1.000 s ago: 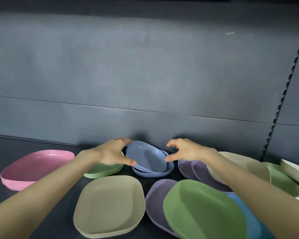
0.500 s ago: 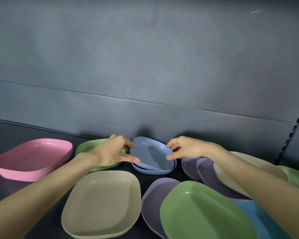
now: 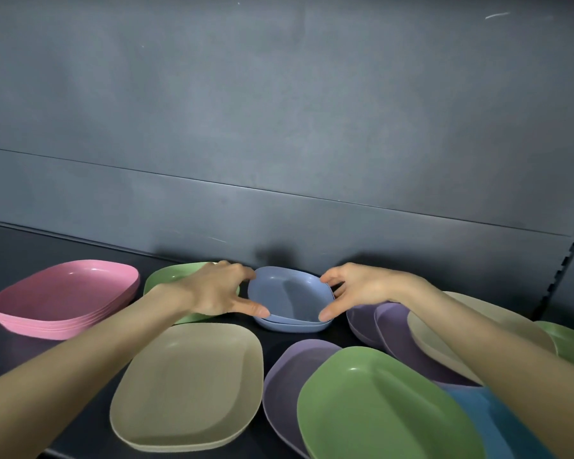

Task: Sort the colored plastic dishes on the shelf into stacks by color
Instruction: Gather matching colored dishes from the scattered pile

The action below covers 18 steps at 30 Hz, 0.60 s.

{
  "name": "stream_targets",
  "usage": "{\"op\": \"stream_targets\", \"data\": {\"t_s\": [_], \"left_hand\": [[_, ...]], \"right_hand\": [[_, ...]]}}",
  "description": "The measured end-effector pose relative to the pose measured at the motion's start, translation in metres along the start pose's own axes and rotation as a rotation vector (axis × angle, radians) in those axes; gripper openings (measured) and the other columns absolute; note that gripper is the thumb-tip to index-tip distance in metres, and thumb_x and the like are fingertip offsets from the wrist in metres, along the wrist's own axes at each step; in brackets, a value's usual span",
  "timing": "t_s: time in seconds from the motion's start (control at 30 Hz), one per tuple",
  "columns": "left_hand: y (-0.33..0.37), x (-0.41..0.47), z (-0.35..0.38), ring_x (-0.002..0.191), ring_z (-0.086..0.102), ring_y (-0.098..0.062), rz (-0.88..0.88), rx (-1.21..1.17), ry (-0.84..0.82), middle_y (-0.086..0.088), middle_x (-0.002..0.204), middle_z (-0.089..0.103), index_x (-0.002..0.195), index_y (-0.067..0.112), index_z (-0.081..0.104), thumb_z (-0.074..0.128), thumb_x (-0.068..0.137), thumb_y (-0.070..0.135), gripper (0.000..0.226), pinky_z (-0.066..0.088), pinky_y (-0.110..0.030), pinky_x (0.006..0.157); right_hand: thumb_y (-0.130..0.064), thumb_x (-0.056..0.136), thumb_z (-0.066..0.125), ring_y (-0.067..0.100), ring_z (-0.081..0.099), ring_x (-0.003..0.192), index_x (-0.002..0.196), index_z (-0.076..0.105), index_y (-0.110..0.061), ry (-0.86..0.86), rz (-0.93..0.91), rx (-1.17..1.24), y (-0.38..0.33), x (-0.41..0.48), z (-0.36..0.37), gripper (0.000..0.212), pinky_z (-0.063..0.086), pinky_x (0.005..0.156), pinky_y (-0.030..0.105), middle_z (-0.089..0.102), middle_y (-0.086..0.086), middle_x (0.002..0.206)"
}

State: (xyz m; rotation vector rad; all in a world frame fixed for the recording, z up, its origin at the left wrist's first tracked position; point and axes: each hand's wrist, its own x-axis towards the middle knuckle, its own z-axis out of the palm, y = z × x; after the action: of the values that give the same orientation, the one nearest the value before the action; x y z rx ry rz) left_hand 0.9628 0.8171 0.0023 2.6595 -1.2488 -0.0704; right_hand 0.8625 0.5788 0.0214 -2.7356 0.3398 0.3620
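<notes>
At the back of the shelf point(image 3: 20, 246), the left hand point(image 3: 217, 289) and right hand point(image 3: 355, 289), spread apart a second ago, now pinch opposite edges of the top blue dish point(image 3: 289, 293), nested in a lower blue dish point(image 3: 295, 326), so the blue stack is probably being squared up.

A shop, it seems: dark metal shelf point(image 3: 30, 246), panelled back wall point(image 3: 279, 127), slotted upright point(image 3: 567, 263), many plastic dishes point(image 3: 186, 385).

Left hand point(image 3: 212, 289) and right hand point(image 3: 358, 288) grip the upper blue bowl point(image 3: 290, 294)
</notes>
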Motion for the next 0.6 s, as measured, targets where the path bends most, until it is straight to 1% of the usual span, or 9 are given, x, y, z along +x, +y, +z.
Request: {"op": "stream_targets", "data": {"t_s": [0.1, 0.27, 0.3, 0.33, 0.37, 0.4, 0.47, 0.53, 0.6], "left_hand": [[0.0015, 0.0003, -0.0002, 0.129, 0.043, -0.019, -0.009, -0.026, -0.017, 0.003, 0.139, 0.051, 0.14, 0.02, 0.045, 0.062, 0.076, 0.065, 0.08, 0.035, -0.029, 0.1], [0.0032, 0.0006, 0.0005, 0.122, 0.05, -0.024, -0.005, 0.033, -0.035, -0.001, 0.132, 0.057, 0.135, 0.017, 0.051, 0.059, 0.075, 0.067, 0.078, 0.039, -0.034, 0.1], [0.0023, 0.0013, 0.0004, 0.119, 0.052, -0.025, -0.006, 0.055, -0.051, -0.002, 0.125, 0.061, 0.127, 0.018, 0.057, 0.058, 0.075, 0.069, 0.073, 0.04, -0.036, 0.099], [0.0014, 0.0025, 0.0004, 0.114, 0.053, -0.026, -0.009, 0.082, -0.071, -0.003, 0.115, 0.063, 0.112, 0.018, 0.059, 0.057, 0.074, 0.071, 0.065, 0.041, -0.037, 0.098], [0.0014, 0.0035, 0.0, 0.109, 0.055, -0.027, -0.008, 0.111, -0.087, -0.005, 0.108, 0.064, 0.099, 0.021, 0.054, 0.056, 0.073, 0.074, 0.059, 0.042, -0.038, 0.096], [0.0017, 0.0046, -0.0005, 0.107, 0.055, -0.028, -0.009, 0.134, -0.097, -0.008, 0.106, 0.065, 0.094, 0.023, 0.048, 0.055, 0.072, 0.075, 0.057, 0.043, -0.037, 0.094], [0.0029, 0.0066, -0.0012, 0.109, 0.054, -0.03, -0.006, 0.17, -0.108, -0.01, 0.112, 0.065, 0.097, 0.017, 0.052, 0.053, 0.074, 0.074, 0.061, 0.041, -0.034, 0.092], [0.0052, 0.0073, -0.0015, 0.114, 0.052, -0.03, -0.011, 0.18, -0.12, -0.009, 0.118, 0.063, 0.112, 0.011, 0.056, 0.051, 0.077, 0.072, 0.071, 0.035, -0.032, 0.089], [0.0066, 0.0062, -0.0028, 0.119, 0.049, -0.027, -0.014, 0.179, -0.138, -0.005, 0.125, 0.06, 0.128, 0.014, 0.052, 0.049, 0.08, 0.07, 0.074, 0.03, -0.03, 0.092]], "right_hand": [[-0.068, 0.034, 0.079, 0.011, 0.051, 0.122, 0.142, 0.036, -0.029, -0.036, -0.005, -0.035, -0.0003, 0.0024, 0.0008, 0.123, 0.041, 0.105, 0.034, 0.048, -0.012, 0.139], [-0.064, 0.033, 0.079, 0.013, 0.044, 0.129, 0.145, 0.03, -0.028, 0.005, -0.011, -0.078, -0.0022, 0.0, 0.0065, 0.128, 0.04, 0.106, 0.036, 0.043, -0.01, 0.143], [-0.065, 0.033, 0.079, 0.013, 0.043, 0.13, 0.145, 0.03, -0.027, 0.009, -0.012, -0.08, -0.0025, -0.0002, 0.0069, 0.128, 0.04, 0.106, 0.036, 0.043, -0.01, 0.143], [-0.065, 0.033, 0.078, 0.013, 0.043, 0.13, 0.145, 0.03, -0.028, 0.009, -0.01, -0.081, -0.0027, -0.0002, 0.0069, 0.128, 0.04, 0.106, 0.036, 0.043, -0.011, 0.143], [-0.066, 0.032, 0.078, 0.013, 0.043, 0.13, 0.144, 0.031, -0.028, 0.009, -0.008, -0.082, -0.0031, -0.0001, 0.0069, 0.127, 0.041, 0.105, 0.036, 0.043, -0.012, 0.142], [-0.067, 0.031, 0.079, 0.012, 0.044, 0.129, 0.143, 0.032, -0.029, 0.01, -0.006, -0.082, -0.003, 0.0005, 0.0073, 0.127, 0.041, 0.105, 0.036, 0.044, -0.013, 0.141], [-0.069, 0.03, 0.079, 0.012, 0.045, 0.129, 0.142, 0.033, -0.031, 0.023, -0.003, -0.081, -0.0036, 0.001, 0.008, 0.127, 0.041, 0.105, 0.036, 0.045, -0.014, 0.141], [-0.065, 0.037, 0.081, 0.013, 0.042, 0.131, 0.145, 0.029, -0.03, 0.034, 0.002, -0.085, -0.0053, -0.0008, 0.0086, 0.124, 0.04, 0.106, 0.036, 0.04, -0.013, 0.144], [-0.06, 0.048, 0.082, 0.013, 0.039, 0.133, 0.146, 0.026, -0.031, 0.046, -0.001, -0.095, -0.007, -0.0029, 0.0092, 0.116, 0.038, 0.108, 0.036, 0.036, -0.011, 0.147]]}}
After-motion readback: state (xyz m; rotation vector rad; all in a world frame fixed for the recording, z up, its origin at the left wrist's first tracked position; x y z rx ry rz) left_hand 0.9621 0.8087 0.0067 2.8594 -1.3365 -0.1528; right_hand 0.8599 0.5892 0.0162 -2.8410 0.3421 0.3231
